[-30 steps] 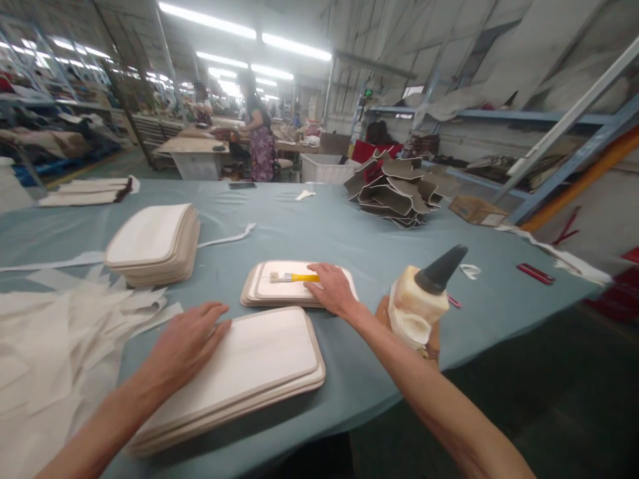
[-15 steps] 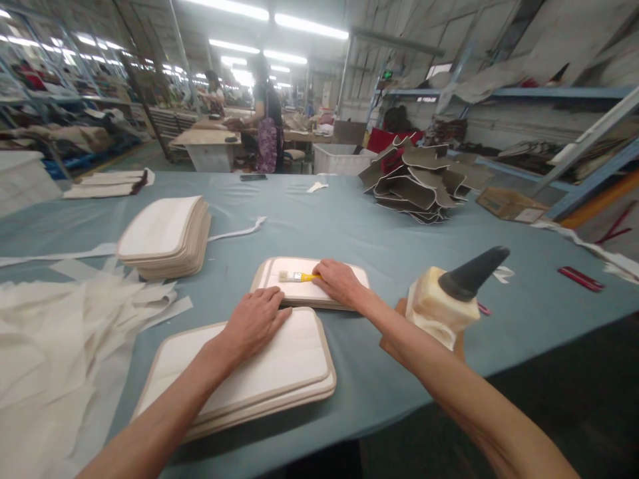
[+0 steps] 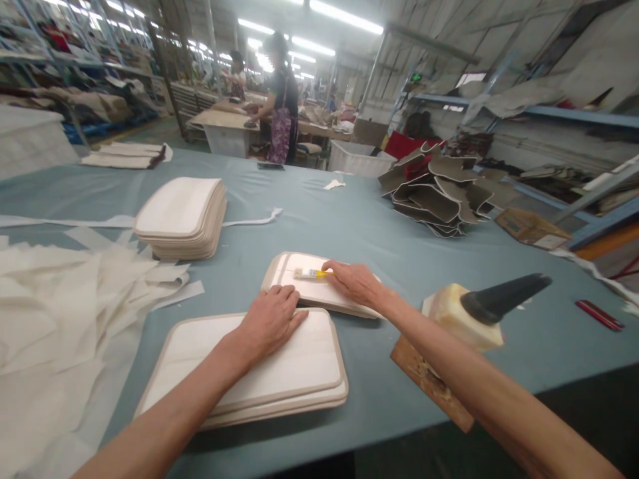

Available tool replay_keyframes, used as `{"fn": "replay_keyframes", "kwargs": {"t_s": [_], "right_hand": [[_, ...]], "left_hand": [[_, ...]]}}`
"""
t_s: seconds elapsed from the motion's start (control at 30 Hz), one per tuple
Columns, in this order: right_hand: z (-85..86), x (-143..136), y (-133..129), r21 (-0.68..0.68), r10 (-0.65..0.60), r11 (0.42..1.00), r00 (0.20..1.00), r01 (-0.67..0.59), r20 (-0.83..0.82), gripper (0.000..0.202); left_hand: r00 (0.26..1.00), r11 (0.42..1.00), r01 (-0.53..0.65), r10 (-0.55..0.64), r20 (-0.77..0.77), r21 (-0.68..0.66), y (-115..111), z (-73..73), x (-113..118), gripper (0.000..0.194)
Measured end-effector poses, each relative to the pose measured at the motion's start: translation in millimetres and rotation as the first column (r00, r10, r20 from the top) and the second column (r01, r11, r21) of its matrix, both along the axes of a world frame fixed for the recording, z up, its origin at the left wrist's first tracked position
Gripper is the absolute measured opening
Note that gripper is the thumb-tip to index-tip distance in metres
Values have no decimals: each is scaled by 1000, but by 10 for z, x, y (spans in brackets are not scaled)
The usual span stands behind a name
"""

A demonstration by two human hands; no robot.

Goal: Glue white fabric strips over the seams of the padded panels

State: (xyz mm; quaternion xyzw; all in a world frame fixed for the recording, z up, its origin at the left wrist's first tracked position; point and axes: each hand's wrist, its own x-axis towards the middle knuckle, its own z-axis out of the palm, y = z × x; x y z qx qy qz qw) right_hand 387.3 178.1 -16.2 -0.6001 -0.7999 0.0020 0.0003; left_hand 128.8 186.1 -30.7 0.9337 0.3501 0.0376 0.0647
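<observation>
My right hand is closed around the yellow handle of a small flat paintbrush. The pale bristles point left, over the white top of a stack of rounded panels with beige edging. My left hand lies flat, fingers stretched, on a nearer stack of similar panels; its fingertips reach the near edge of the farther stack. Under my right forearm stands a yellowish plastic bottle with a long dark cap, beside a stained wooden block.
A taller panel stack stands at the back left, above a heap of cream fabric strips. Grey-brown cut pieces are piled at the back right, near a cardboard box. A red tool lies far right. A co-worker stands beyond the table.
The view has turned and tilted slightly, so the table's contents sit differently in it. My left hand stays on the near stack, and my right hand still holds the brush over the farther one.
</observation>
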Motion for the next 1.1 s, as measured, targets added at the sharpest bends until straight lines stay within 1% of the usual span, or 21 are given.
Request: {"fn": "replay_keyframes", "kwargs": {"t_s": [0.13, 0.2, 0.3, 0.4, 0.5, 0.67, 0.77, 0.87, 1.1], "right_hand": [[61, -78, 24, 38, -9, 999, 999, 11, -47, 32], [80, -136, 61, 44, -15, 999, 999, 17, -43, 32], [112, -210, 121, 0, -20, 1000, 1000, 20, 19, 34], [180, -254, 156, -39, -23, 999, 998, 25, 51, 33], [309, -316, 181, -60, -25, 998, 995, 32, 99, 33], [585, -528, 273, -73, -25, 996, 969, 44, 246, 35], [696, -590, 313, -75, -22, 996, 954, 46, 300, 35], [738, -509, 274, -85, -19, 995, 949, 48, 314, 35], [726, -55, 5, -96, -114, 984, 947, 149, 301, 35]], "left_hand": [[1000, 1000, 1, -1, -1, -9, -1, -5, 12, 44], [1000, 1000, -2, 2, -3, -14, 0, 3, 16, 44], [1000, 1000, -6, 5, -10, -17, -4, 24, 21, 44], [1000, 1000, -11, 11, -24, -15, -14, 49, 35, 43], [999, 1000, -21, 21, -36, -11, -24, 75, 64, 43], [998, 999, -35, 35, -54, -7, -31, 109, 117, 47], [997, 999, -36, 36, -61, 0, -24, 106, 133, 48], [998, 1000, -28, 29, -59, 12, -9, 80, 137, 47], [999, 999, -4, 5, -36, 40, 25, 37, 138, 47]]}}
